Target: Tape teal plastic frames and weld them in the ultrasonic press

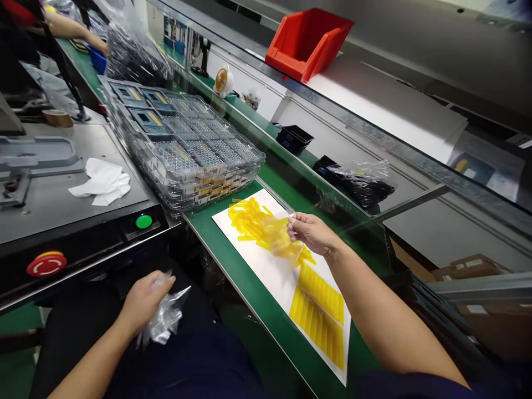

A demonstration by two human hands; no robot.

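My right hand (311, 231) pinches the upper edge of a clear plastic bag (286, 241). It hangs over loose yellow strips (247, 221) on a white sheet (266, 277). Whether the yellow in the bag is inside it or seen through it, I cannot tell. Nearer to me on that sheet, yellow strips (318, 318) lie side by side in two neat rows. Low on the left, over my lap, my left hand (147, 299) is closed round crumpled clear plastic (166, 318).
Stacked clear trays (187, 144) with dark parts stand on the green bench (224, 271) beyond the sheet. At left are a green button (143, 221), a red stop button (46, 264) and a white cloth (102, 182). A red bin (307, 44) sits overhead; another person's arm (78, 33) reaches in.
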